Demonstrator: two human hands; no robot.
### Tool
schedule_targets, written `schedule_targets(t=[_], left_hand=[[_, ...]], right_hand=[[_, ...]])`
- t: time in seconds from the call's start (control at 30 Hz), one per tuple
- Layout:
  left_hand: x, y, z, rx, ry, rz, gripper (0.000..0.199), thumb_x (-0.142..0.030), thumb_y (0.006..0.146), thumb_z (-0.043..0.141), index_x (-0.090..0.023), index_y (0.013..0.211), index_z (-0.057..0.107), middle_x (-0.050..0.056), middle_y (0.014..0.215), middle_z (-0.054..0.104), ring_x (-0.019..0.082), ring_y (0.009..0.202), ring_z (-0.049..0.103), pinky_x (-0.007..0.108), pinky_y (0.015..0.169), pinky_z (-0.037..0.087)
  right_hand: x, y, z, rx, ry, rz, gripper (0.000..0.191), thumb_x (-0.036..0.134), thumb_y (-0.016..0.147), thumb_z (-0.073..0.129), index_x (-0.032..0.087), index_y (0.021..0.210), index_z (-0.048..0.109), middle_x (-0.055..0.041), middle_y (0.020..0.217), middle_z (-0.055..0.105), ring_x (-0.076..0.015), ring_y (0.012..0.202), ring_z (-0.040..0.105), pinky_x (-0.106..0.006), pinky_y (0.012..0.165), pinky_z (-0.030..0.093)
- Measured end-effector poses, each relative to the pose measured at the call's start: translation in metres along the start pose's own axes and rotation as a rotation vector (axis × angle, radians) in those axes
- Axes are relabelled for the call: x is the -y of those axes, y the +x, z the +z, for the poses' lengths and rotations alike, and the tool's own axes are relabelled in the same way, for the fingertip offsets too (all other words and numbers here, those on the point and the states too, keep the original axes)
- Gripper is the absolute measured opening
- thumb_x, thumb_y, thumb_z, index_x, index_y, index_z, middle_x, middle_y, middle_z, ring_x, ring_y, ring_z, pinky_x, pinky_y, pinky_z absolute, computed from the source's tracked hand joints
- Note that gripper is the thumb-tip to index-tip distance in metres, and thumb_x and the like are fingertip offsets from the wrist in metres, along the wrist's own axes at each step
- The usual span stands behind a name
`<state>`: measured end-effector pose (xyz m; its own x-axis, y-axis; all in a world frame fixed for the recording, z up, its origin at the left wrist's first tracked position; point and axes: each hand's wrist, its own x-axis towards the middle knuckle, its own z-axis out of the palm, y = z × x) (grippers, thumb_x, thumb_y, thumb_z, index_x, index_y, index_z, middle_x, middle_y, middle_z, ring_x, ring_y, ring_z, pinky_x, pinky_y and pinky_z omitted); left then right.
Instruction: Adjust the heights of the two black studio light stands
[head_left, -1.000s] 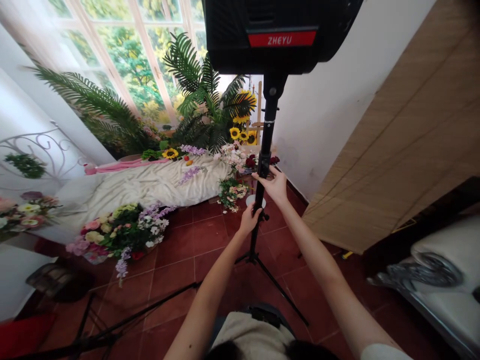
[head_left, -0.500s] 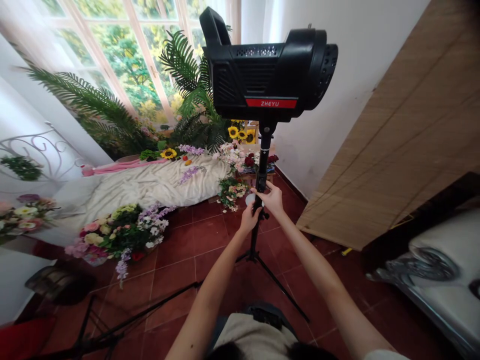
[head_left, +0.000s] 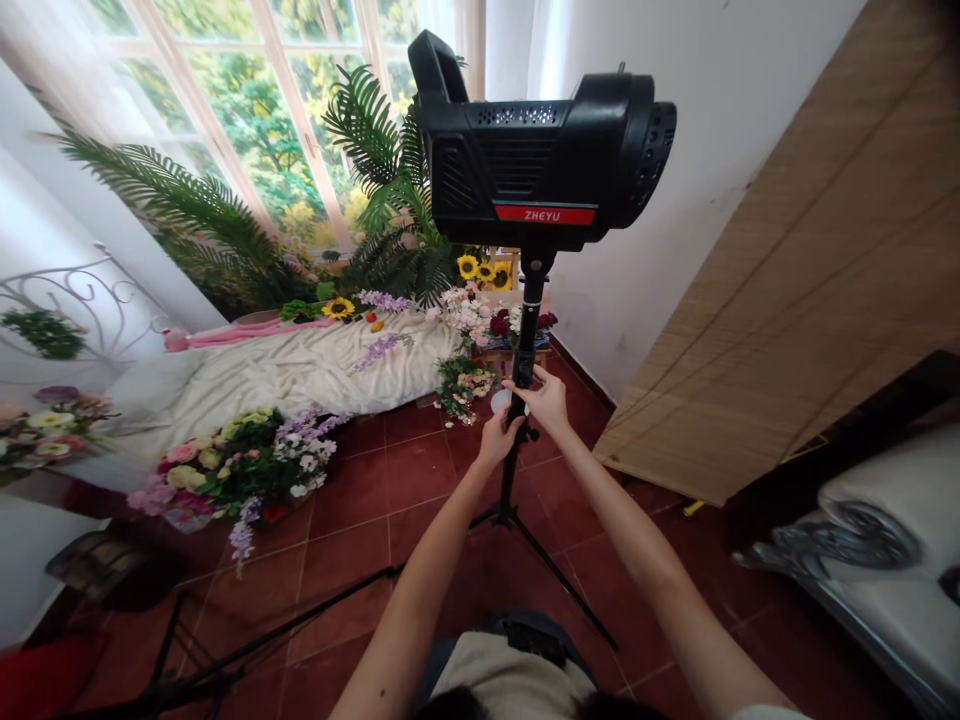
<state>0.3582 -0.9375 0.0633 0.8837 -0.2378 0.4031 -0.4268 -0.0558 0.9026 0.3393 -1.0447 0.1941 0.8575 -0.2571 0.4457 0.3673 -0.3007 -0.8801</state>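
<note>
A black light stand point(head_left: 507, 480) rises from the tiled floor in front of me, its legs spread. On its top sits a large black studio light point(head_left: 544, 165) with a red label, its round front facing right. My left hand point(head_left: 499, 436) is closed round the pole, near a knob. Slightly higher, my right hand point(head_left: 547, 400) grips the same pole from the right side, thumb and fingers at the collar. Part of each hand's grip is hidden behind the pole.
Flower bunches point(head_left: 240, 460) lie beside a bed with a cream blanket point(head_left: 322, 370). Another black stand point(head_left: 300, 620) reaches across the floor at lower left. A bamboo blind point(head_left: 765, 260) and a silver-trimmed sofa point(head_left: 870, 540) are on the right. Palm leaves stand before the window.
The studio light sits slightly lower in view, and its visible pole section above my hands looks a little shorter. Both hands stay on the pole.
</note>
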Motion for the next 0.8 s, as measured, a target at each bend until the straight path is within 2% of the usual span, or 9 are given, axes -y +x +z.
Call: schedule_targets(t=[0.23,0.5,0.67,0.8], left_hand=[[-0.001,-0.005,0.002,-0.011,0.035,-0.023,0.036,-0.038,0.086,0.057,-0.021,0.117,0.055,0.006,0.11,0.066,0.018,0.101,0.064,0.035,0.094,0.05],[0.003,-0.004,0.003,-0.029,0.108,-0.033,0.039,-0.039,0.086,0.056,-0.02,0.12,0.056,0.007,0.108,0.068,0.02,0.098,0.065,0.036,0.093,0.05],[-0.006,-0.005,0.0,-0.013,0.113,-0.035,0.038,-0.04,0.087,0.054,-0.021,0.121,0.057,0.005,0.109,0.068,0.019,0.099,0.065,0.035,0.094,0.05],[-0.01,-0.004,0.0,-0.025,0.099,-0.032,0.04,-0.039,0.087,0.055,-0.02,0.122,0.057,0.007,0.112,0.068,0.02,0.101,0.065,0.035,0.094,0.05]], right_hand=[[0.018,0.02,-0.004,-0.05,0.038,-0.075,0.047,0.048,0.064,0.075,0.014,0.095,0.069,-0.007,0.088,0.072,-0.022,0.082,0.065,-0.031,0.074,0.051],[0.018,0.026,-0.001,-0.073,0.078,-0.073,0.051,0.048,0.065,0.076,0.016,0.104,0.067,-0.006,0.091,0.072,-0.0221,0.085,0.066,-0.034,0.082,0.053],[0.018,0.012,0.0,-0.129,0.082,-0.089,0.056,0.045,0.068,0.074,0.018,0.115,0.059,-0.007,0.1,0.07,-0.0217,0.093,0.066,-0.035,0.088,0.052],[-0.001,-0.022,-0.004,-0.179,0.151,-0.043,0.054,0.041,0.073,0.07,0.019,0.12,0.052,-0.01,0.109,0.067,-0.0204,0.101,0.065,-0.038,0.093,0.051]])
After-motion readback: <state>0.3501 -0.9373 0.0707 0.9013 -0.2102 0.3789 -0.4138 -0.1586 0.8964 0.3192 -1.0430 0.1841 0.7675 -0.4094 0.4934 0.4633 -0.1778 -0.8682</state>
